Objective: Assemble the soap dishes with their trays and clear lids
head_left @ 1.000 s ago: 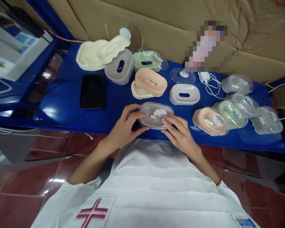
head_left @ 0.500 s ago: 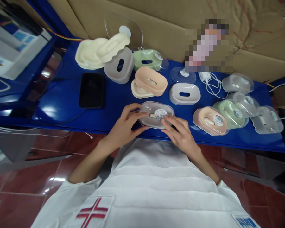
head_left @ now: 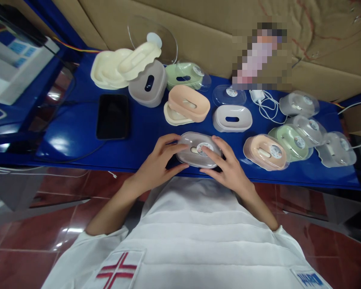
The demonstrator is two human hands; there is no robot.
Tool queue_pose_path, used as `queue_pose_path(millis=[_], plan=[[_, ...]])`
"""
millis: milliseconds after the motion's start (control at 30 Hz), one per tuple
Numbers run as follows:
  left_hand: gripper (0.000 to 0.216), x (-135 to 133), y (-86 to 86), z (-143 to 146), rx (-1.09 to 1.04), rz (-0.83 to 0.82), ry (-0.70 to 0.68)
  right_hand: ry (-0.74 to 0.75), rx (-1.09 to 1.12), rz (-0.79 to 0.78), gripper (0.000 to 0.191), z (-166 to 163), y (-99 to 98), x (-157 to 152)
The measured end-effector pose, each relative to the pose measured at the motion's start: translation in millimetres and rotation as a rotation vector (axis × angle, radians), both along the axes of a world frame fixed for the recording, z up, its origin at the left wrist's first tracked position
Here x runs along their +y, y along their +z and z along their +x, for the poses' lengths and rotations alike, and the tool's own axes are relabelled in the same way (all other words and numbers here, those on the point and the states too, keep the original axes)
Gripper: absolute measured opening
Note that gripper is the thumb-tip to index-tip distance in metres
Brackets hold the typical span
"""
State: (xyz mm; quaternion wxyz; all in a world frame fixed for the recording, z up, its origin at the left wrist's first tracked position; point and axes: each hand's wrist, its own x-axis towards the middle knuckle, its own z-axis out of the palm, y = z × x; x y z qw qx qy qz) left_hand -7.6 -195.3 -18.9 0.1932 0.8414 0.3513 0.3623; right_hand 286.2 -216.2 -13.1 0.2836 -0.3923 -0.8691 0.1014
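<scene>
A grey oval soap box with a clear lid and round sticker [head_left: 195, 149] rests at the near edge of the blue table [head_left: 78, 140]. My left hand [head_left: 156, 164] grips its left end, thumb underneath and fingers curled over the rim. My right hand [head_left: 227, 168] holds its right end, with fingers lying across the lid by the sticker.
A black phone [head_left: 112, 116] lies to the left. Behind are cream trays [head_left: 120, 68], a grey base [head_left: 147, 84], a green box [head_left: 183, 76], a peach box [head_left: 188, 103] and a white base [head_left: 232, 118]. Lidded boxes [head_left: 289, 142] crowd the right, beside a white charger cable [head_left: 263, 100].
My right hand has slid further over the lid and round the box's right end. The left hand keeps its grip on the box.
</scene>
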Motion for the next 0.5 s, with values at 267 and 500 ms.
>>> queue_pose_path(millis=[267, 500], plan=[[0.072, -1.9, 3.3, 0.3, 0.006, -0.051, -0.053, -0.334, -0.002, 0.32, 0.082, 46.6, 35.1, -10.6], [0.046, -2.4, 4.8, 1.4, 0.073, -0.087, -0.111, -0.863, -0.18, 0.534, 0.104, 225.5, 29.9, -0.2]])
